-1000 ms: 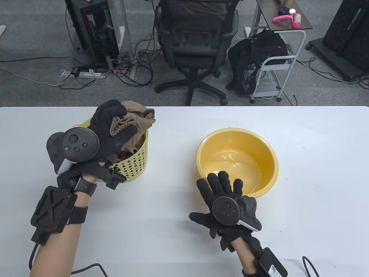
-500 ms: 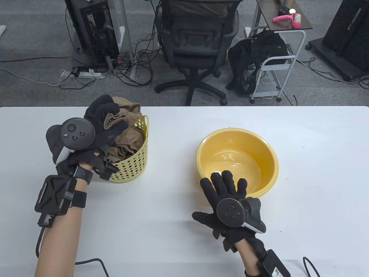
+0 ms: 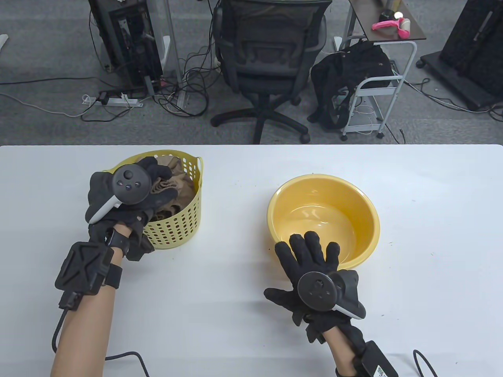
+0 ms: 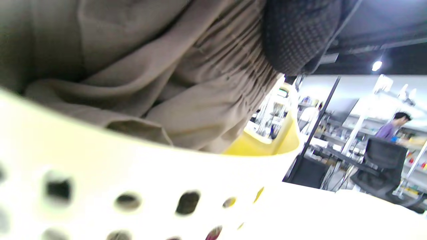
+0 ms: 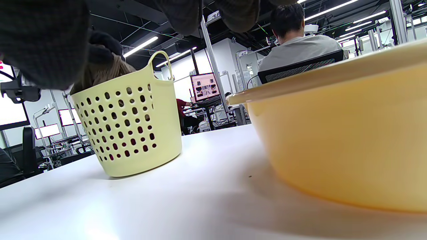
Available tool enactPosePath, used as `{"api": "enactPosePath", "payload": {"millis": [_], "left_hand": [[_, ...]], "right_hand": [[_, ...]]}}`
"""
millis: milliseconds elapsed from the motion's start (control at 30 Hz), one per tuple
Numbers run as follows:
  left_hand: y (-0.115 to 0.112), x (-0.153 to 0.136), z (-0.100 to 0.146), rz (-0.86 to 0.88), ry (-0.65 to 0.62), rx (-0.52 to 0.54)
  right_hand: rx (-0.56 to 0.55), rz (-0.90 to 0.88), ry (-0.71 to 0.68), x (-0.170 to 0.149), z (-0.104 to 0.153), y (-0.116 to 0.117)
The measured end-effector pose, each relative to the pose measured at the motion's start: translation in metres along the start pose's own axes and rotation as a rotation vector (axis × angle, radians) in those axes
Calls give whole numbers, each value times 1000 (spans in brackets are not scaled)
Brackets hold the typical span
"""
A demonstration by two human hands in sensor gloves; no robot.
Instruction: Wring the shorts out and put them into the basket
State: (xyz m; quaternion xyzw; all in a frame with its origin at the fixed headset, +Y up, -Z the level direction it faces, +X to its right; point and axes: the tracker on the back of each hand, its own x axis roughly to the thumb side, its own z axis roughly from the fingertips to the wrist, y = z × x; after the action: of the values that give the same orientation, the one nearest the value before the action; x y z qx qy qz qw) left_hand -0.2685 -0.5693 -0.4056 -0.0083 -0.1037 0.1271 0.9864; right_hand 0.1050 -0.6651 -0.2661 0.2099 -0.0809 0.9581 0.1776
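Your left hand (image 3: 135, 192) pinches the soft, limp shorts (image 3: 178, 186) by their gathered waistband inside the basket (image 3: 178, 227), right hand (image 3: 310, 267) flat, fingers spread

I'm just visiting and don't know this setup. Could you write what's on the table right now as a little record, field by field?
Left hand: grips the shorts, pushing them down into the basket
Basket: pale yellow, perforated, upright on the table
Right hand: fingers straight, resting at the near rim of the basin
Basin: yellow, round, no clothes in it
Task stage: shorts mostly inside the basket, not yet let go
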Motion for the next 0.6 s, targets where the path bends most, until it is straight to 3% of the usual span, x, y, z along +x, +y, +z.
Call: {"api": "enactPosePath", "payload": {"millis": [267, 600], "left_hand": [[-17, -3, -5, -45, 23, -156], [-19, 7, -3, -44, -16, -135]], "right_hand": [[5, 1, 1, 0, 0, 0], [14, 4, -3, 0, 0, -1]]}}
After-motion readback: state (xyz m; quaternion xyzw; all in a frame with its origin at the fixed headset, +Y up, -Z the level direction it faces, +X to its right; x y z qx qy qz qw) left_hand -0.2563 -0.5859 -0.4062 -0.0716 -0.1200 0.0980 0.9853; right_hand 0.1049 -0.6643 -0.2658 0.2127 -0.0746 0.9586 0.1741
